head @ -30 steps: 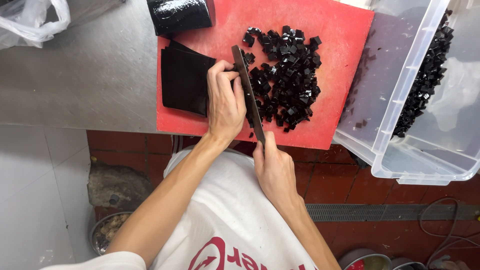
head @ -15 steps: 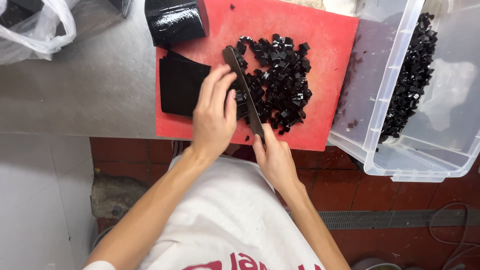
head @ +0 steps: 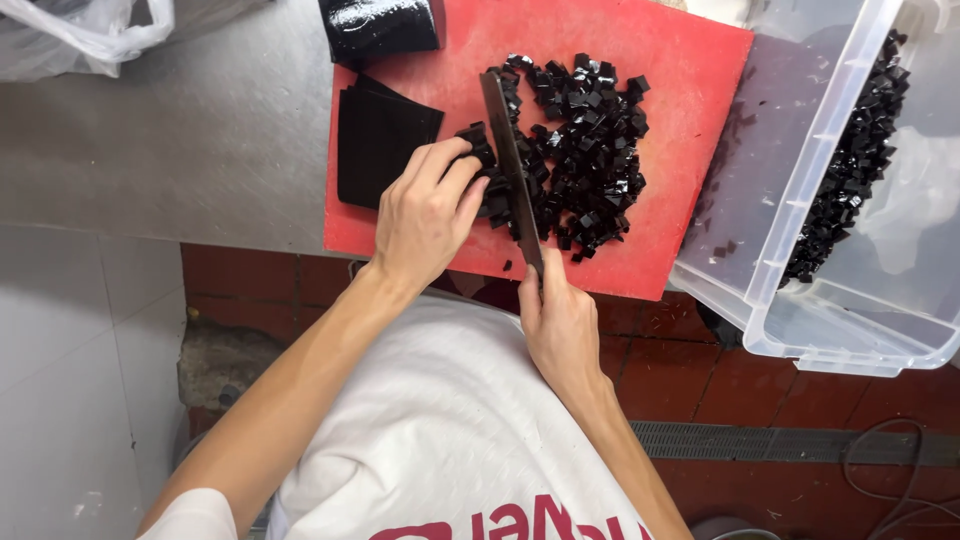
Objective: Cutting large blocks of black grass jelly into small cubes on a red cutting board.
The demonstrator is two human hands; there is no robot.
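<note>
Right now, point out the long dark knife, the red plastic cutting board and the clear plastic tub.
long dark knife (head: 508, 160), head view, mid-blade.
red plastic cutting board (head: 680, 110), head view, bare right part.
clear plastic tub (head: 815, 170), head view, ribbed rim.

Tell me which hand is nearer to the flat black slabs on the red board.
Left. The left hand rests just beside the flat black slabs, holding jelly strips. The right hand is off the board's near edge, its grip on the knife.

The right hand (head: 560, 320) is gripping a knife (head: 510, 160) over black jelly cubes (head: 590, 150) while the left hand (head: 425, 215) is steadying a strip (head: 478, 140).
</note>
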